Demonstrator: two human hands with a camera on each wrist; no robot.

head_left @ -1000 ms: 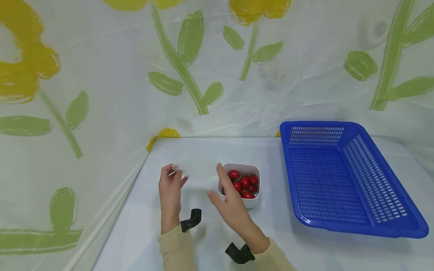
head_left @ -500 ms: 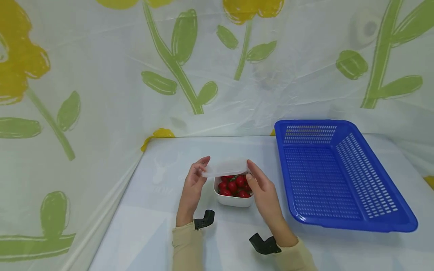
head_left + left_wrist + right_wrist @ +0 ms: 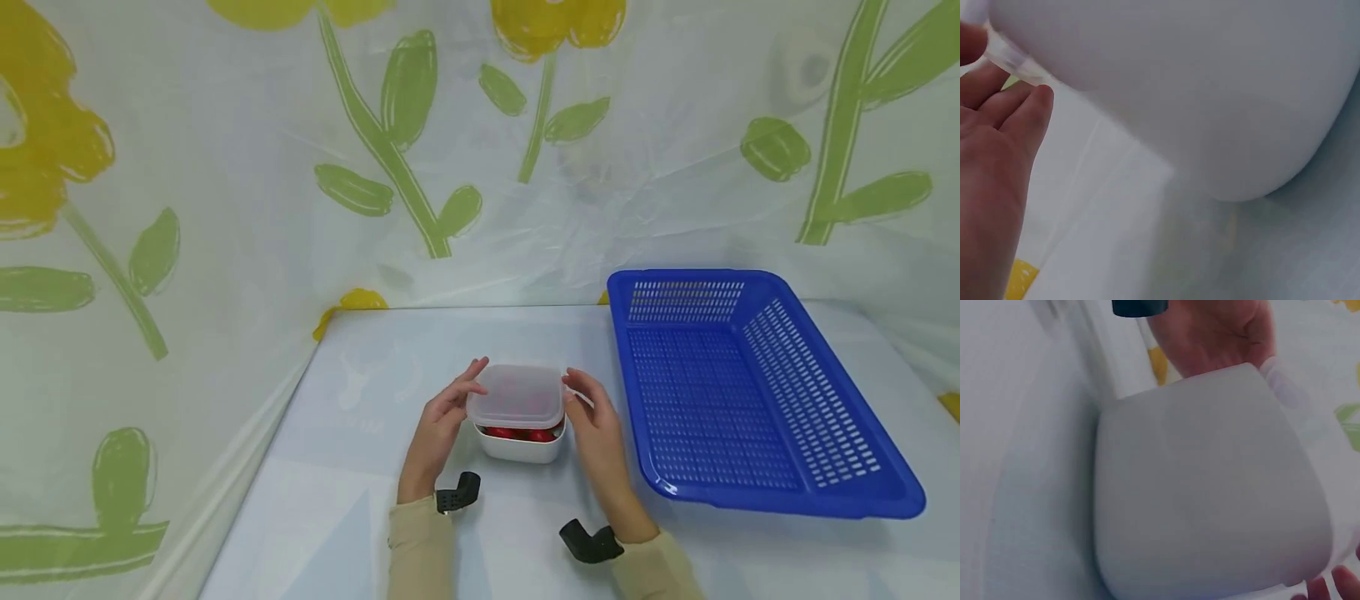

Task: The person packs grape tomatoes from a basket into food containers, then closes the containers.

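Note:
A translucent plastic lid [image 3: 517, 398] lies tilted over a white square container [image 3: 519, 451], its back lower than its raised front edge. Red cherry tomatoes [image 3: 501, 432] show through the gap at the front. On the lid's left side, my left hand [image 3: 441, 417] pinches the edge; the left wrist view has thumb and fingers [image 3: 1038, 109] either side of it. My right hand [image 3: 602, 429] holds the lid's right edge with curled fingers. From the right wrist, the container's smooth wall [image 3: 1210, 487] fills much of the view, with fingertips [image 3: 1346, 581] at the lid's rim.
A large blue plastic basket [image 3: 712, 400] with slotted walls stands close on the right of my right hand. Behind the white table [image 3: 337, 500] hangs a flower-print sheet [image 3: 247, 167], which also drapes along the left side.
My left hand has brought the lid rightward over the container, and my right hand has moved to its right edge. The lid has come down, covering most of the tomatoes.

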